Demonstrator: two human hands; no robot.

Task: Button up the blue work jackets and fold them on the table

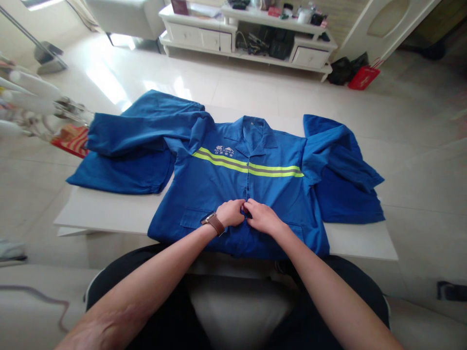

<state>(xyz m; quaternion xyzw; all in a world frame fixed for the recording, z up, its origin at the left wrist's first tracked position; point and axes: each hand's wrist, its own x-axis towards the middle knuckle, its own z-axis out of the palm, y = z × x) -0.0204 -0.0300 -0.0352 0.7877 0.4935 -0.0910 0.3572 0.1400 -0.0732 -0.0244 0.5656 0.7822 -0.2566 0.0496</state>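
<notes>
A blue work jacket [215, 187] with a yellow-and-grey reflective stripe across its chest lies front up, collar away from me. Its sleeves stretch out to both sides. My left hand [231, 213], with a brown-strapped watch [213, 222] on the wrist, pinches the jacket's front edge at the middle, below the stripe. Close against it, my right hand [261, 215] is closed on the other side of the same front opening. The fingertips of both hands meet there, and whatever small part lies between them is hidden.
Under the jacket is a white table [105, 209]. Folded blue cloth [120, 172] lies by the left sleeve, and more blue cloth [350, 201] by the right one. Beyond the tiled floor stands a white TV cabinet [204, 36]. A red bag [365, 77] sits beside it.
</notes>
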